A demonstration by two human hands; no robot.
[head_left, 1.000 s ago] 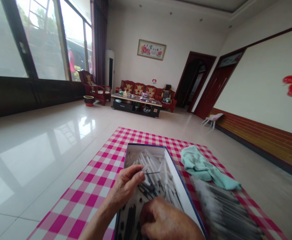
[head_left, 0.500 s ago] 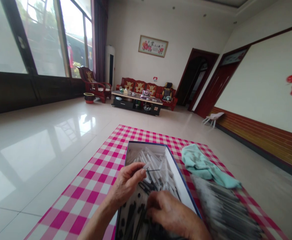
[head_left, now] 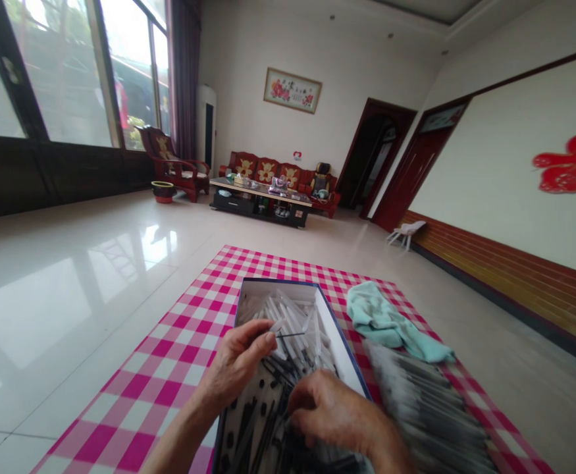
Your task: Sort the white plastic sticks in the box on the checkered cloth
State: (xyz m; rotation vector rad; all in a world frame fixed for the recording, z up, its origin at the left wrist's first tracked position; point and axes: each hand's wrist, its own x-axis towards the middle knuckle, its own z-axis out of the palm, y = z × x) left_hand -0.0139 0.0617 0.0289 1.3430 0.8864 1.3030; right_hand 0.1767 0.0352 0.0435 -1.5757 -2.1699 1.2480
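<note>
Over an open box (head_left: 340, 349) on a pink-and-white checked cloth (head_left: 169, 388), left hand (head_left: 235, 365) pinched narrow on a thin black rod (head_left: 292, 334)

Left wrist raised, forearm cut off by the frame; right hand (head_left: 334, 415) curled low over clear tubes (head_left: 288, 316) and black pieces (head_left: 253, 428), fingertips hidden among them, grip impossible to make out; near end of the box cut off too; just beside it, a blurred stack of dark-and-pale sticks (head_left: 426, 408), hard to identify, below a crumpled teal towel (head_left: 381, 319)
</note>
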